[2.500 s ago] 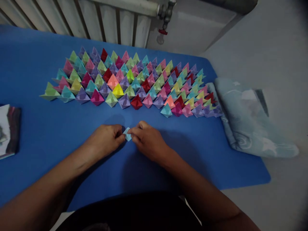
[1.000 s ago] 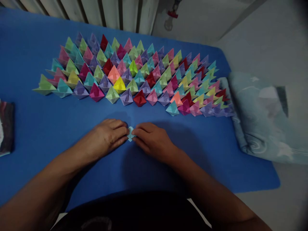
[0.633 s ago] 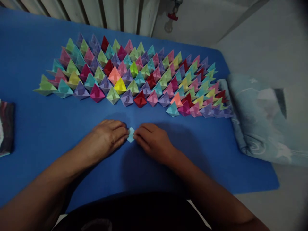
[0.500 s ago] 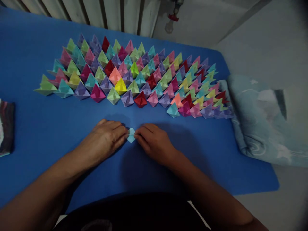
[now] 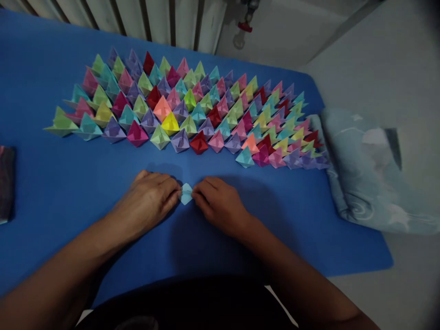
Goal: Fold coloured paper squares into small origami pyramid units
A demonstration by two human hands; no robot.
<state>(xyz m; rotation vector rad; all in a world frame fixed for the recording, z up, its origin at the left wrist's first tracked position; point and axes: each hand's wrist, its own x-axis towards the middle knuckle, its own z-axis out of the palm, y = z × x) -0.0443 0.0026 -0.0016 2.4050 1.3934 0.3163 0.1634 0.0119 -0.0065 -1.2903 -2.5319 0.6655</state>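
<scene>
A small light-blue folded paper (image 5: 186,194) is stretched between my two hands, just above the blue surface. My left hand (image 5: 150,197) pinches its left end. On the other side, my right hand (image 5: 220,201) pinches the right end between thumb and fingers. Beyond my hands stand several rows of small folded paper boats in many colours; a red one (image 5: 199,143) and a turquoise one (image 5: 245,157) are among those nearest to me.
The blue table (image 5: 68,183) has a rolled grey-blue patterned cloth (image 5: 371,174) at its right edge. A dark cloth item (image 5: 6,183) lies at the far left. Behind the table are a white radiator (image 5: 160,20) and a red valve handle (image 5: 245,27).
The light-blue paper between my fingertips has opened a little wider, and its middle crease shows more. The whole view has shifted slightly. Both hands keep their pinch.
</scene>
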